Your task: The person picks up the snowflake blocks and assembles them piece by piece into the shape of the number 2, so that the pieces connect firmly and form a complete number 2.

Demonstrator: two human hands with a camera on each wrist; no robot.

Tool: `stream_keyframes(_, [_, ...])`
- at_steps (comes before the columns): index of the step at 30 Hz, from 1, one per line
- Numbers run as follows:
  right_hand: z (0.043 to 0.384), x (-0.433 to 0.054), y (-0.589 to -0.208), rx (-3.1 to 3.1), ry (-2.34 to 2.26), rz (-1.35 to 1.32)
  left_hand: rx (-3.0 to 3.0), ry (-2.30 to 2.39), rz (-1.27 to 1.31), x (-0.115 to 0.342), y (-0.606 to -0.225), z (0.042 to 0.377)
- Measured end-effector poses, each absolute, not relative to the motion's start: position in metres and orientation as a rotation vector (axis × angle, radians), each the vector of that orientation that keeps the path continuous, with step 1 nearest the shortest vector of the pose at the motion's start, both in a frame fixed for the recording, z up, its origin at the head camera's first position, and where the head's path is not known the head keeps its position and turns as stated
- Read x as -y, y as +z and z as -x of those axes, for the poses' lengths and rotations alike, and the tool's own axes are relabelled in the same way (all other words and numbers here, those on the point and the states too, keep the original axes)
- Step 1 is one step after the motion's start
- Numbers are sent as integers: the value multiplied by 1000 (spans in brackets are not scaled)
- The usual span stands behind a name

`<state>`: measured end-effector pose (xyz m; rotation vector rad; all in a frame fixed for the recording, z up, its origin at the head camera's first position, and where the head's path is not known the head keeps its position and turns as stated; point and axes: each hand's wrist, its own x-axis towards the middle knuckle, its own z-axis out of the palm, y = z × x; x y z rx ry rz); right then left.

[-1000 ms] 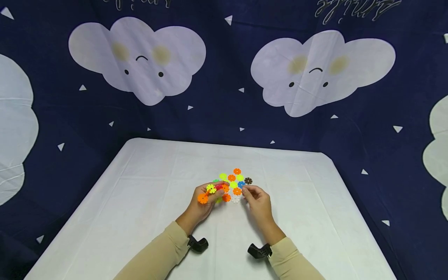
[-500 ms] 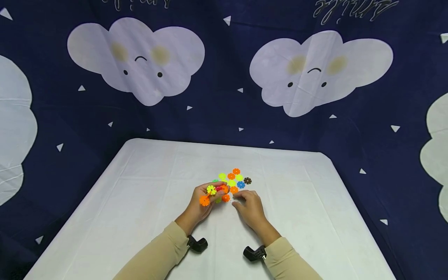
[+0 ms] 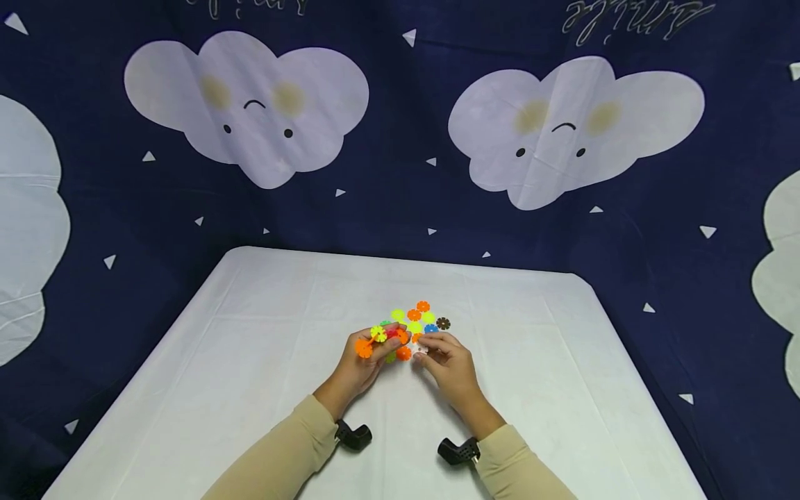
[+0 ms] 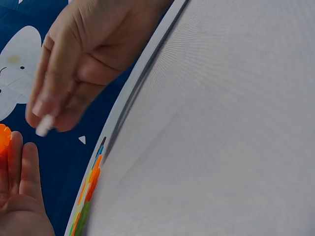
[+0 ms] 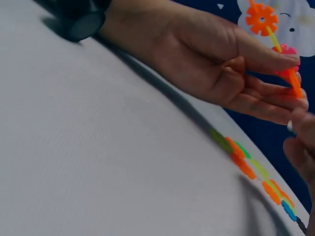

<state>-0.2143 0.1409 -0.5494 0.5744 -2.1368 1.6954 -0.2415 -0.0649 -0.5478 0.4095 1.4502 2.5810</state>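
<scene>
My left hand [image 3: 357,362] holds a small chain of joined snowflake discs: an orange disc [image 3: 364,348], a yellow disc [image 3: 378,334], a pink disc [image 5: 286,53] and another orange disc [image 5: 295,84]. Thumb and fingers pinch the chain around its pink and orange end, in the right wrist view. Just to the right, my right hand [image 3: 454,364] pinches a white snowflake disc [image 4: 45,125] between thumb and fingertips. That white disc is raised above the table, close to the orange end of the chain. Fingers hide part of it.
Loose snowflake discs lie flat on the white table [image 3: 300,292] beyond the hands, among them a blue disc [image 3: 431,328], a brown disc [image 3: 443,323] and an orange disc [image 3: 423,306]. A dark cloud-print cloth [image 3: 400,201] hangs behind the table.
My right hand has moved left, close to my left hand, and the white disc now shows between its fingertips. My left hand stays nearly in place, its chain tilting slightly.
</scene>
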Motion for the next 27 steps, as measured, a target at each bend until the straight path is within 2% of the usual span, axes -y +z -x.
stream_keyframes(10, [212, -142, -546, 1961, 1901, -746, -1439, 2589, -321, 64, -547, 242])
stream_keyframes(16, [214, -139, -547, 1862, 1698, -889, -1494, 2551, -300, 64, -546, 242])
stream_keyframes(27, [218, -137, -548, 1817, 1382, -926, -1522, 2526, -387, 63, -548, 242])
